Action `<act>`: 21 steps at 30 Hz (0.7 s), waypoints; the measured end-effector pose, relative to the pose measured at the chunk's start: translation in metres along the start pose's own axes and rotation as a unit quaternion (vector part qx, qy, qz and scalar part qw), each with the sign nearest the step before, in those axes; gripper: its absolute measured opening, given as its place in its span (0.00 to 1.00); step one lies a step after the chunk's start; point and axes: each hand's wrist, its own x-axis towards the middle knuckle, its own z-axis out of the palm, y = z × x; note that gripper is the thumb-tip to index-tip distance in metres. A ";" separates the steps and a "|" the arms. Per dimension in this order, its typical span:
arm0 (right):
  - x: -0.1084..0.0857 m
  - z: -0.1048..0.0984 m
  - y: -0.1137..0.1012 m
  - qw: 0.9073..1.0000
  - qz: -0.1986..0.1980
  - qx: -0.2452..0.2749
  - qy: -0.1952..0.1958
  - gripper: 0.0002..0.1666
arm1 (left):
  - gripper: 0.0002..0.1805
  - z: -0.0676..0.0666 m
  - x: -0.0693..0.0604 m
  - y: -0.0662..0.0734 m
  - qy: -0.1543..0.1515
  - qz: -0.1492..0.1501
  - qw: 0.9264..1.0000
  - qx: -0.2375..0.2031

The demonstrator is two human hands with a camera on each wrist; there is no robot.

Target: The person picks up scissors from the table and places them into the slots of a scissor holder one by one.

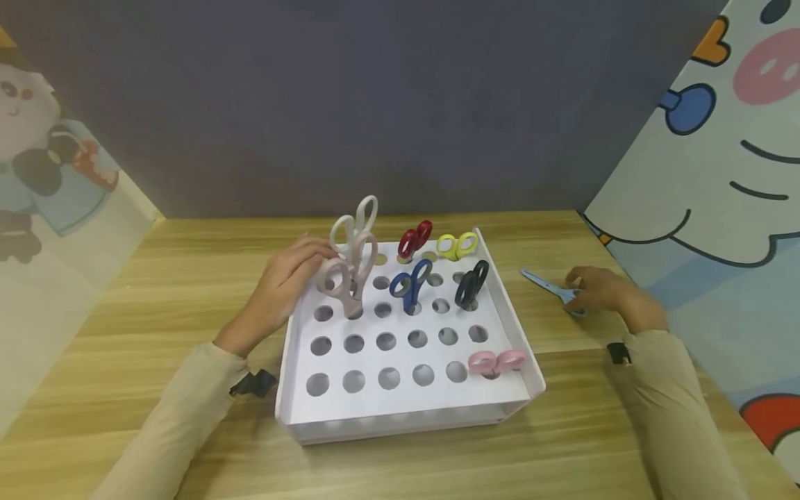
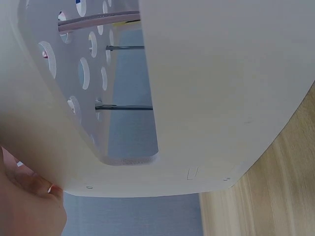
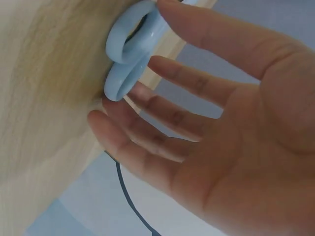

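Note:
A white rack (image 1: 400,406) with rows of round holes stands on the table. Several scissors stand in it: white scissors (image 1: 340,222), pale pink scissors (image 1: 352,309), red scissors (image 1: 407,244), blue scissors (image 1: 409,292), yellow scissors (image 1: 461,247), black scissors (image 1: 470,286) and pink scissors (image 1: 496,362). My left hand (image 1: 278,285) rests over the rack's left wall at the far corner, close to the white handles. Right of the rack, light blue scissors (image 1: 550,285) lie on the table. Around their handle loops (image 3: 118,81) my right hand (image 1: 596,289) reaches, its fingers spread and slightly bent.
A wooden table (image 1: 156,298) bears everything, with a dark grey panel (image 1: 375,104) behind it. Cartoon-printed panels stand at the left (image 1: 50,160) and right (image 1: 719,194). The rack's side wall (image 2: 221,98) has a large cutout, through which blades show.

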 end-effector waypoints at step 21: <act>-0.002 -0.003 -0.013 0.999 -0.030 0.023 -0.022 0.17 | 0.14 0.001 0.001 -0.002 0.002 0.012 1.000 0.002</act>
